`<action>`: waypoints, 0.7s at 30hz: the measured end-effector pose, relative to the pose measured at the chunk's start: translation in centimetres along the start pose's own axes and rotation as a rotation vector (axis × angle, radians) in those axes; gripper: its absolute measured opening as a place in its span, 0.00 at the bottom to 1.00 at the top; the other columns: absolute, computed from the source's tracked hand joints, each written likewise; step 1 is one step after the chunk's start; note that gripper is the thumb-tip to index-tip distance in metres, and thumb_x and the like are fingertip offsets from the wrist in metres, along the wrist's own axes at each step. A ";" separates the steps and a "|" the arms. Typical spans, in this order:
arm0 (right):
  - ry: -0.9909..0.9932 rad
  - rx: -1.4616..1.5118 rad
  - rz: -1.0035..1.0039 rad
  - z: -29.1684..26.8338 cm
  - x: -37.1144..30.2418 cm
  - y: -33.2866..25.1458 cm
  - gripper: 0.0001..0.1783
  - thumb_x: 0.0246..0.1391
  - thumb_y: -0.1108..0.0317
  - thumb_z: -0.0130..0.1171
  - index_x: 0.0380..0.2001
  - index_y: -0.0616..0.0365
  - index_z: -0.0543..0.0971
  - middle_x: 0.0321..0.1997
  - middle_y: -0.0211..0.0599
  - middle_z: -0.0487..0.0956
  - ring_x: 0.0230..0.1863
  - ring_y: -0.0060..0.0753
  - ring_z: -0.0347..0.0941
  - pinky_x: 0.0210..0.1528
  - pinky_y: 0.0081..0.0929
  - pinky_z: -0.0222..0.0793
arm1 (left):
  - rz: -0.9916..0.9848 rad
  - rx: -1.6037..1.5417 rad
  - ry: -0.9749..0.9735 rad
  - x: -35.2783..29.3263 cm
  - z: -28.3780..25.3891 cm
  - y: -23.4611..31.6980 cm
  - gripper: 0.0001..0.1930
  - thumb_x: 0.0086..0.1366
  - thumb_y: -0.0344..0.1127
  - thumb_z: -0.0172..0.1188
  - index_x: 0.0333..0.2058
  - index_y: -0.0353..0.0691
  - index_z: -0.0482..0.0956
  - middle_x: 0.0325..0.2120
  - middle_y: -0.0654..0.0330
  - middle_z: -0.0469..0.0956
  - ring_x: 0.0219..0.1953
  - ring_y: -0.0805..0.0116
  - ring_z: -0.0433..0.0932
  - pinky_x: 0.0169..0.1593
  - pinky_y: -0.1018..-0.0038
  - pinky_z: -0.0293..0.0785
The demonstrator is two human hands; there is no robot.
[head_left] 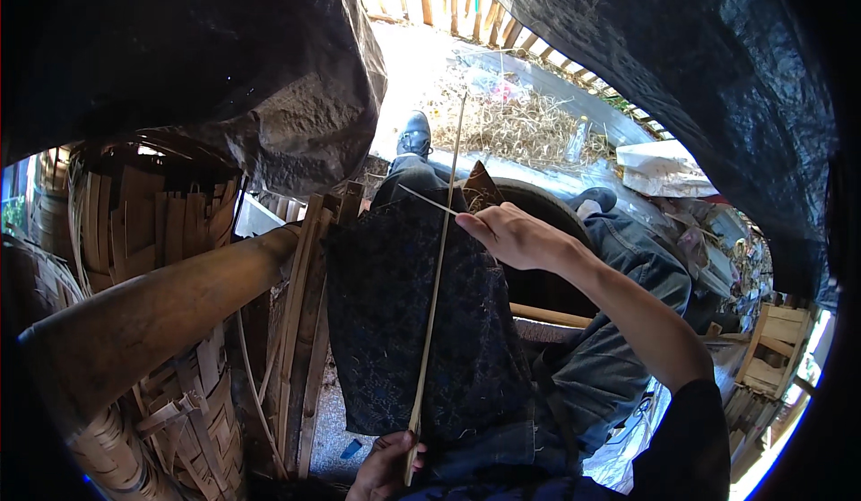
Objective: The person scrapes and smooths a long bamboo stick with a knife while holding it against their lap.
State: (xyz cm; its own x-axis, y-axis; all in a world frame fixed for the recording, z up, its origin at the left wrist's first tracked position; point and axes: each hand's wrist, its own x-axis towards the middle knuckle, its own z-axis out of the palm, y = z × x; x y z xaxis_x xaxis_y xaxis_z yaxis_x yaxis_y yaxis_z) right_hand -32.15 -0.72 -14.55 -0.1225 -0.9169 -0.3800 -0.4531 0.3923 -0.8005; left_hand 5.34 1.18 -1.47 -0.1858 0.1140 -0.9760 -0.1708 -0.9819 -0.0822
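My left hand [387, 467], low in the view, is closed around the near end of a long, narrow bamboo strip [436, 295]. The strip runs away from me over a dark patterned cloth [395, 313] on my lap, and its far end reaches past my knee. Higher up, my right hand [513, 236] is closed on a knife, its handle hidden in my fingers. Its thin blade [421, 196], seen almost edge-on, points left and crosses the strip.
A thick bamboo pole [161, 313] juts in from the left beside woven bamboo baskets [161, 223]. Dark plastic sheeting [664, 79] hangs overhead on both sides. Loose straw [511, 129] and a clear bottle [577, 140] lie on the ground ahead. A wooden crate [773, 348] stands at right.
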 end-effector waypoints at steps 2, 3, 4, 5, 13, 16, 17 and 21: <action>0.124 -0.082 -0.215 -0.3 0.8 0.9 0.32 0.67 0.52 0.33 0.12 0.58 0.64 0.06 0.35 0.60 0.07 0.29 0.57 0.16 0.35 0.59 | -0.004 0.027 0.016 0.3 0.2 0.2 0.08 0.59 0.38 0.62 0.34 0.45 0.75 0.22 0.62 0.78 0.20 0.72 0.75 0.21 0.76 0.72; 0.125 -0.087 -0.218 -0.6 1.0 0.7 0.32 0.67 0.52 0.33 0.12 0.58 0.64 0.06 0.35 0.60 0.07 0.29 0.57 0.16 0.35 0.59 | -0.001 0.011 -0.028 0.3 -0.1 0.0 0.08 0.59 0.39 0.63 0.34 0.45 0.75 0.22 0.62 0.78 0.20 0.72 0.75 0.21 0.76 0.73; 0.061 -0.052 -0.153 -1.0 1.3 0.3 0.29 0.67 0.54 0.36 0.14 0.59 0.63 0.07 0.38 0.59 0.08 0.33 0.56 0.17 0.36 0.57 | 0.004 -0.005 -0.071 0.3 -0.2 -0.1 0.09 0.58 0.39 0.63 0.34 0.45 0.75 0.22 0.62 0.78 0.20 0.72 0.75 0.22 0.76 0.73; -0.002 -0.017 -0.089 -1.3 1.5 0.1 0.26 0.67 0.56 0.39 0.17 0.60 0.63 0.09 0.41 0.59 0.10 0.38 0.56 0.17 0.36 0.55 | 0.009 -0.007 -0.074 0.3 -0.2 -0.1 0.09 0.58 0.39 0.63 0.34 0.45 0.75 0.22 0.62 0.78 0.20 0.72 0.75 0.22 0.76 0.73; 0.037 0.091 -0.062 0.7 -1.1 -0.9 0.25 0.66 0.57 0.39 0.18 0.62 0.64 0.10 0.47 0.60 0.11 0.48 0.58 0.18 0.39 0.55 | -0.017 0.039 0.016 0.3 -0.4 -0.1 0.11 0.58 0.40 0.63 0.36 0.43 0.74 0.24 0.62 0.78 0.20 0.73 0.75 0.21 0.77 0.74; 0.097 0.059 -0.061 1.6 -0.9 0.2 0.26 0.66 0.56 0.39 0.18 0.63 0.65 0.11 0.50 0.61 0.13 0.53 0.61 0.19 0.40 0.57 | -0.009 0.024 -0.013 0.1 -0.4 -0.1 0.11 0.58 0.41 0.63 0.36 0.44 0.74 0.24 0.62 0.78 0.21 0.72 0.76 0.21 0.76 0.74; 0.147 0.016 -0.086 1.7 -0.6 0.5 0.26 0.66 0.56 0.39 0.18 0.63 0.65 0.11 0.50 0.62 0.14 0.53 0.62 0.19 0.40 0.57 | -0.009 0.024 -0.024 0.1 -0.3 -0.1 0.11 0.58 0.40 0.63 0.36 0.44 0.75 0.24 0.62 0.78 0.21 0.71 0.76 0.22 0.75 0.74; 0.166 0.016 -0.067 0.0 2.2 1.1 0.26 0.67 0.56 0.38 0.18 0.62 0.66 0.11 0.49 0.63 0.13 0.52 0.62 0.19 0.40 0.57 | -0.055 0.031 -0.051 0.1 -0.4 0.2 0.10 0.58 0.40 0.62 0.36 0.44 0.75 0.24 0.61 0.78 0.22 0.70 0.76 0.22 0.75 0.74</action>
State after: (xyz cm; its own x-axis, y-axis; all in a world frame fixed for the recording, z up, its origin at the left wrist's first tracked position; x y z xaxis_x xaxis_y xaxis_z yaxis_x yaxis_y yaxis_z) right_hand -32.90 -2.33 -16.32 -0.2372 -0.9400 -0.2452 -0.4513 0.3302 -0.8290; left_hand 5.71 0.90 -1.67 -0.2240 0.1757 -0.9586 -0.2123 -0.9688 -0.1279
